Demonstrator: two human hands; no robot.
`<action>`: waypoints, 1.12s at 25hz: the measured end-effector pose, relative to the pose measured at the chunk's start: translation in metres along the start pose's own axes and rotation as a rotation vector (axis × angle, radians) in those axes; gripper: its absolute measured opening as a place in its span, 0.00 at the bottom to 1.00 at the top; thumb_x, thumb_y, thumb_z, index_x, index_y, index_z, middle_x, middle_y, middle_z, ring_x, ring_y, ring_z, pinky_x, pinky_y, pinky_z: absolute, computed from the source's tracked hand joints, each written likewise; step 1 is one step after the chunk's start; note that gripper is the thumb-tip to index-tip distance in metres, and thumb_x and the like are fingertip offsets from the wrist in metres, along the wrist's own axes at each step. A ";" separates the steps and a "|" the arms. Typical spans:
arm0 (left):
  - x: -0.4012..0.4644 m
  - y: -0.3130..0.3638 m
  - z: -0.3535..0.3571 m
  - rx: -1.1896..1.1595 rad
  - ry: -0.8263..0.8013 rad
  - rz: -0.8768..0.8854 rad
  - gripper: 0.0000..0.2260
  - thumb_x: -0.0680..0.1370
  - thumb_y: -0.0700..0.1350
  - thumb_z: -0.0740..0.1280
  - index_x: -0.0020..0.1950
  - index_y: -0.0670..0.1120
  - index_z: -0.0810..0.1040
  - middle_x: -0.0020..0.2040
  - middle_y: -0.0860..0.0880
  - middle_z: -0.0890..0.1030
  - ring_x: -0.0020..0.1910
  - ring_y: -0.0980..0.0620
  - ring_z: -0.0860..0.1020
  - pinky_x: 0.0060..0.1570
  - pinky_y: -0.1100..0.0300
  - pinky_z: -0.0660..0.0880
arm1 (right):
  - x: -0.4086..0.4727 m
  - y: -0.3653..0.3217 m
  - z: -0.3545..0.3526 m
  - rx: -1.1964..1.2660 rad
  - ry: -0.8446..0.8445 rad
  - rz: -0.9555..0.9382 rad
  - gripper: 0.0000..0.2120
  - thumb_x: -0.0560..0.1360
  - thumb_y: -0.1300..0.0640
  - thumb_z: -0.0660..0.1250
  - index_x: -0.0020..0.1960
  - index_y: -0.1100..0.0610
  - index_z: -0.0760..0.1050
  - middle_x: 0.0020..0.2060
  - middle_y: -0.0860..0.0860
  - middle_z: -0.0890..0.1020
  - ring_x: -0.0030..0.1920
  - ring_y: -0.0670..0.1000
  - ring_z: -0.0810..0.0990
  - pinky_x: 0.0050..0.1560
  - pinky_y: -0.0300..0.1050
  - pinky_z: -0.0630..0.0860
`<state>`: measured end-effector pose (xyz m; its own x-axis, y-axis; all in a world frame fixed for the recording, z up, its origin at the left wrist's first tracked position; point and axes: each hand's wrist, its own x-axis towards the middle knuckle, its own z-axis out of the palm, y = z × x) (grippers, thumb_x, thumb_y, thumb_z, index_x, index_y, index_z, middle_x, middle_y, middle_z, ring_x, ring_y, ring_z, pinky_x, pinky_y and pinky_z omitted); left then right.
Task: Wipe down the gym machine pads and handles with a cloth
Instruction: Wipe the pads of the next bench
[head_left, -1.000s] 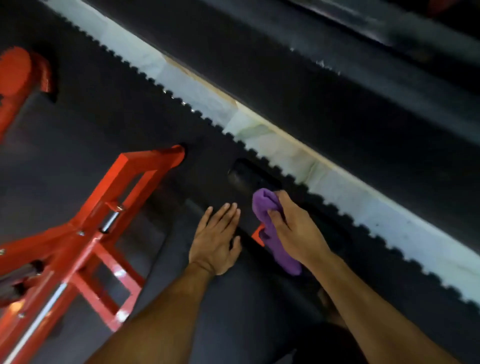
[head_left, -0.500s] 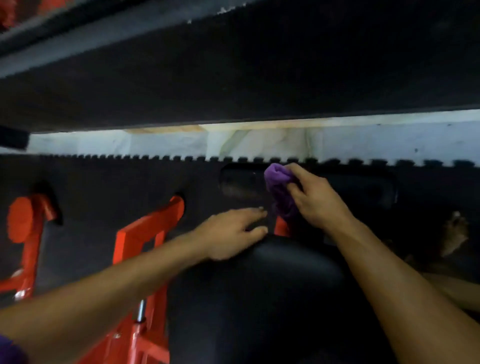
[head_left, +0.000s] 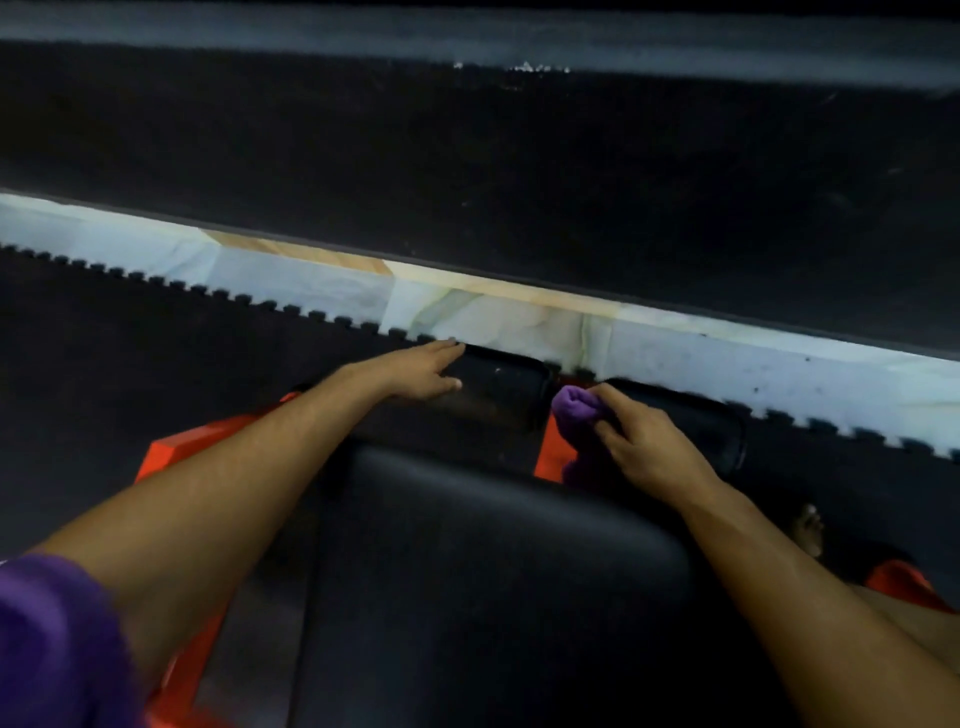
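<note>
head view. your left hand (head_left: 421, 376): at 12 o'clock of the black seat pad (head_left: 488, 582), fingers straight and close together, thumb out, lying flat on the left roller pad (head_left: 498, 389); it holds nothing. your right hand (head_left: 644, 447): at 1 o'clock of the seat pad, fingers curled round the purple cloth (head_left: 576, 410), thumb pinching it from the near side. cloth: bunched, its rounded end pokes out toward 11 o'clock, over the gap between the left roller pad and the right roller pad (head_left: 711, 431); whether it touches either pad, you cannot tell. red frame (head_left: 550, 457): a short piece shows between the rollers, just below the cloth; more red shows under your left forearm, mostly hidden. purple sleeve (head_left: 57, 644): at 8 o'clock, cut off by the edge, blurred. floor mat (head_left: 156, 338): dark, with a toothed edge against the pale strip (head_left: 519, 322). a bare foot (head_left: 808, 530) at 3 o'clock, dim and hard to make out.
</note>
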<state>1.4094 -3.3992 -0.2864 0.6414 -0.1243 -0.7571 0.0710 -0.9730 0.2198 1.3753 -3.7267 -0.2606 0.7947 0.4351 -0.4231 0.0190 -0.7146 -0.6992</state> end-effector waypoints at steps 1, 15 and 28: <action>0.008 -0.004 -0.005 -0.033 0.032 -0.047 0.30 0.85 0.50 0.63 0.84 0.43 0.56 0.84 0.43 0.56 0.81 0.46 0.59 0.78 0.55 0.57 | 0.007 -0.002 0.000 -0.016 0.031 0.008 0.07 0.81 0.55 0.62 0.58 0.48 0.72 0.52 0.52 0.82 0.52 0.56 0.80 0.51 0.54 0.75; 0.112 0.178 0.034 0.040 -0.011 0.424 0.37 0.81 0.56 0.67 0.84 0.50 0.53 0.84 0.47 0.56 0.81 0.44 0.61 0.78 0.45 0.60 | 0.063 0.095 -0.093 -0.193 0.358 0.397 0.12 0.82 0.56 0.58 0.63 0.50 0.73 0.56 0.57 0.81 0.56 0.62 0.78 0.52 0.56 0.76; 0.175 0.158 0.085 -0.206 -0.079 0.346 0.33 0.71 0.65 0.76 0.72 0.54 0.74 0.68 0.45 0.79 0.64 0.45 0.78 0.63 0.54 0.75 | 0.075 0.139 -0.005 -0.601 -0.068 0.179 0.30 0.76 0.47 0.65 0.76 0.40 0.63 0.77 0.48 0.64 0.78 0.64 0.56 0.72 0.76 0.46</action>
<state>1.4682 -3.5908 -0.4366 0.5943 -0.4595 -0.6601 0.0184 -0.8127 0.5824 1.4408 -3.7966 -0.3867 0.7771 0.3000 -0.5533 0.2428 -0.9539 -0.1762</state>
